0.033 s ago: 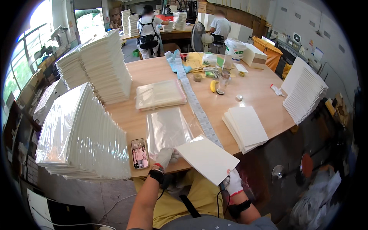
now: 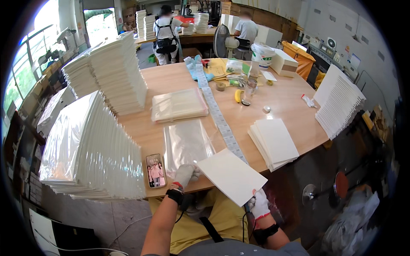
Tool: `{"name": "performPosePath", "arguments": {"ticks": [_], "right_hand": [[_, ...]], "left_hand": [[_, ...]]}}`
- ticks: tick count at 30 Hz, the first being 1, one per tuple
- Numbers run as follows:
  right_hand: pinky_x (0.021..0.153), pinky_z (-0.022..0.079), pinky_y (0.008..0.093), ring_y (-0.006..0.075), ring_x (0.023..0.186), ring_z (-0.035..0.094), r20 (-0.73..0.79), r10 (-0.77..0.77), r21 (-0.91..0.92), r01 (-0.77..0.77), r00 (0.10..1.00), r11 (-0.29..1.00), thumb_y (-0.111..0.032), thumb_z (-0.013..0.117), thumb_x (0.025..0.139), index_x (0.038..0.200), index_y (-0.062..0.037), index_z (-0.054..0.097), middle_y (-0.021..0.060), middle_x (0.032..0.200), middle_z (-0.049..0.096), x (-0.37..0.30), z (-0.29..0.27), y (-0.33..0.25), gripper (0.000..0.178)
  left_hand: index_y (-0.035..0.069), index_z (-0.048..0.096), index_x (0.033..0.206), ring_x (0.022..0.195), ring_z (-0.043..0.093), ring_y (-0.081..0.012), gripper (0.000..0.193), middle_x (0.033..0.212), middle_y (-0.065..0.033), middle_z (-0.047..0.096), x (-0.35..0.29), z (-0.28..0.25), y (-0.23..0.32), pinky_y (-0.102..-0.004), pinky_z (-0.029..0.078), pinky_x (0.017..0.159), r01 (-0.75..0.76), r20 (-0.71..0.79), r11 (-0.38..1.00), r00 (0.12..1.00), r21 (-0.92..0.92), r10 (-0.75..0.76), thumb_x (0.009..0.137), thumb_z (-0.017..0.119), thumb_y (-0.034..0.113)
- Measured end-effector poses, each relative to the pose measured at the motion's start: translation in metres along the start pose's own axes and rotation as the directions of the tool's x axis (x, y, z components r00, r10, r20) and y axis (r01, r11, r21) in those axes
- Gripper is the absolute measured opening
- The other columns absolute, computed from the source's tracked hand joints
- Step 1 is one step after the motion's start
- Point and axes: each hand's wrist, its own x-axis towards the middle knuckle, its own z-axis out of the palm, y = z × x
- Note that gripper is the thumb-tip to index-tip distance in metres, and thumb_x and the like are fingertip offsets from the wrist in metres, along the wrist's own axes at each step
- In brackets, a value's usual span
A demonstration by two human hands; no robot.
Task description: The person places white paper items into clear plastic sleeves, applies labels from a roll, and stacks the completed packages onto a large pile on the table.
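My right hand (image 2: 259, 204), in a white glove with red trim, is closed on the near right corner of a blank white board (image 2: 232, 176). The board is held tilted over the table's front edge. My left hand (image 2: 186, 175), also gloved, has its fingers curled at the near edge of a flat clear plastic bag (image 2: 188, 143), beside the board's left corner. Behind that bag rests a pile of clear bags (image 2: 179, 105). To the right is a short stack of white boards (image 2: 275, 143).
Tall stacks of film-wrapped white boards (image 2: 92, 149) stand at the left. A phone (image 2: 156, 170) lies by my left hand. A strip of printed labels (image 2: 218, 117) runs along the table (image 2: 166, 79). A banana (image 2: 238, 95), tape and a tall board stack (image 2: 339, 102) sit further right.
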Motion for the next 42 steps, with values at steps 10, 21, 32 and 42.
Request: {"name": "performPosePath", "arguments": {"ticks": [10, 21, 32, 42], "right_hand": [[0.047, 0.040, 0.0237, 0.0064, 0.057, 0.046, 0.081, 0.178, 0.095, -0.186, 0.981, 0.978, -0.015, 0.047, 0.092, 0.108, -0.0193, 0.050, -0.0054, 0.078, 0.051, -0.028, 0.007, 0.028, 0.016], [0.085, 0.047, 0.0467, 0.0279, 0.098, 0.057, 0.370, 0.091, 0.252, -0.194, 0.925, 0.948, -0.016, 0.049, 0.090, 0.106, -0.0081, 0.050, 0.0078, 0.103, 0.056, 0.037, 0.049, 0.117, 0.018], [0.052, 0.050, 0.0270, 0.0140, 0.062, 0.059, 0.348, 0.460, -0.685, -0.114, 0.817, 0.719, -0.021, 0.049, 0.092, 0.105, -0.0022, 0.052, 0.0097, 0.084, 0.063, 0.021, 0.059, 0.040, 0.023], [0.072, 0.047, 0.0382, 0.0328, 0.083, 0.056, 0.862, 0.126, -0.490, 0.871, 0.491, -0.037, -0.015, 0.059, 0.075, 0.082, -0.0041, 0.059, 0.0147, 0.084, 0.056, 0.033, 0.121, 0.117, 0.013]], "left_hand": [[0.003, 0.047, 0.125, 0.099, 0.059, -0.0296, 0.043, 0.114, -0.0106, 0.060, 0.033, 0.054, -0.155, -0.0388, 0.048, 0.081, -0.689, 0.275, 0.253, 0.559, 0.679, 0.783, 0.089, 0.044, 0.027], [0.005, 0.052, 0.119, 0.102, 0.055, -0.0140, 0.033, 0.114, -0.0040, 0.057, -0.083, 0.064, -0.176, -0.0290, 0.047, 0.087, -0.134, 0.164, 0.963, 0.971, -0.236, 0.175, 0.092, 0.055, 0.022], [-0.001, 0.055, 0.118, 0.100, 0.055, -0.0128, 0.039, 0.109, -0.0058, 0.061, -0.107, -0.008, -0.132, -0.0260, 0.043, 0.087, -0.142, -0.015, 0.980, 0.989, 0.136, 0.145, 0.094, 0.049, 0.029], [0.000, 0.054, 0.105, 0.085, 0.062, -0.0252, 0.031, 0.103, -0.0164, 0.062, -0.087, -0.017, -0.184, -0.0378, 0.053, 0.070, -0.015, -0.293, 0.974, 0.955, -0.225, -0.053, 0.093, 0.040, 0.024]]}}
